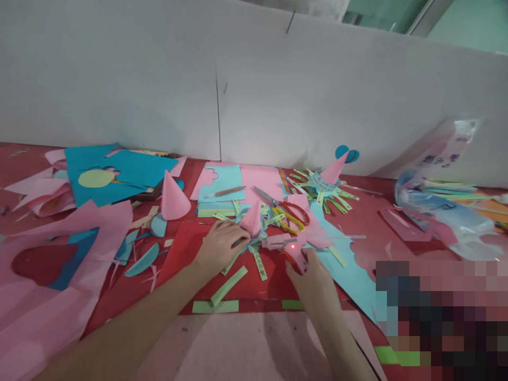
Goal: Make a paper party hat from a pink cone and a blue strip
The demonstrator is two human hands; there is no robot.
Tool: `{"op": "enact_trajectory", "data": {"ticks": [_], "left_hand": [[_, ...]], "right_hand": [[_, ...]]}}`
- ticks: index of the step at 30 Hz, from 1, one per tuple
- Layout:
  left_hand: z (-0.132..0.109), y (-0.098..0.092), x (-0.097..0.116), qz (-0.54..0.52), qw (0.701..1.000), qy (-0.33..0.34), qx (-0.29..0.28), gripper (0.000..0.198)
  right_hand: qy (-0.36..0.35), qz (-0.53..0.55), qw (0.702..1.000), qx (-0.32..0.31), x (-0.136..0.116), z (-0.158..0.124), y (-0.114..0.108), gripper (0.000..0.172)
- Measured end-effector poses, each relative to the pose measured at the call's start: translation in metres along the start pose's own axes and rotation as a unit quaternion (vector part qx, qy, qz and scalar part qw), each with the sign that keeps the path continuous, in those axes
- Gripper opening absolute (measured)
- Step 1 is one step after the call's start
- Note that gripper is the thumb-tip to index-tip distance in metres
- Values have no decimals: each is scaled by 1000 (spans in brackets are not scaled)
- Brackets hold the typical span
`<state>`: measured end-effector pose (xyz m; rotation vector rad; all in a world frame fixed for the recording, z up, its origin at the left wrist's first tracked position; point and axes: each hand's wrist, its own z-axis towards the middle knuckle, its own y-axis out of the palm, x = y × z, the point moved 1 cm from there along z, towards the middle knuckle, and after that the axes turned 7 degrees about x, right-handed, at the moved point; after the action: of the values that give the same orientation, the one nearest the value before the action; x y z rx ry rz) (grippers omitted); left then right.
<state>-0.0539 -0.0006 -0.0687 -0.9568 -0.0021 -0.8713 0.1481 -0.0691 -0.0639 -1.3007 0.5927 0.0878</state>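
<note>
My left hand (223, 246) is closed at the base of a small pink paper cone (251, 219). That cone stands in a blue paper ring with several green printed strips (260, 263) radiating from it. In my right hand (315, 276) is a pink glue gun (289, 243), its red light lit and its nozzle beside the cone's base. Just behind the glue gun lie scissors (291, 216) with red and yellow handles. A similar finished-looking cone (333, 170), topped with blue discs, stands at the back right. Loose green strips (229, 286) lie in front of my left hand.
A plain pink cone (173, 198) stands to the left among pink and blue paper scraps (143, 260). A brown pencil-like tool (225, 192) lies on blue paper. On the right is a clear plastic bag (448, 206). A white panel (159, 79) rises behind the red surface.
</note>
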Motion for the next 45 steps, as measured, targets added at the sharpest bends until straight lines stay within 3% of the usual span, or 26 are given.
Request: {"op": "enact_trajectory", "data": {"ticks": [15, 39, 45], "left_hand": [[-1, 1, -1, 0, 1000, 7, -2, 17], [0, 3, 3, 19, 999, 35, -13, 19], [-1, 3, 3, 33, 999, 35, -22, 21]], "right_hand": [[-11, -1, 1000, 16, 11, 3, 0, 22], [52, -4, 999, 10, 6, 5, -7, 38], [87, -11, 996, -18, 1, 6, -11, 41]]}}
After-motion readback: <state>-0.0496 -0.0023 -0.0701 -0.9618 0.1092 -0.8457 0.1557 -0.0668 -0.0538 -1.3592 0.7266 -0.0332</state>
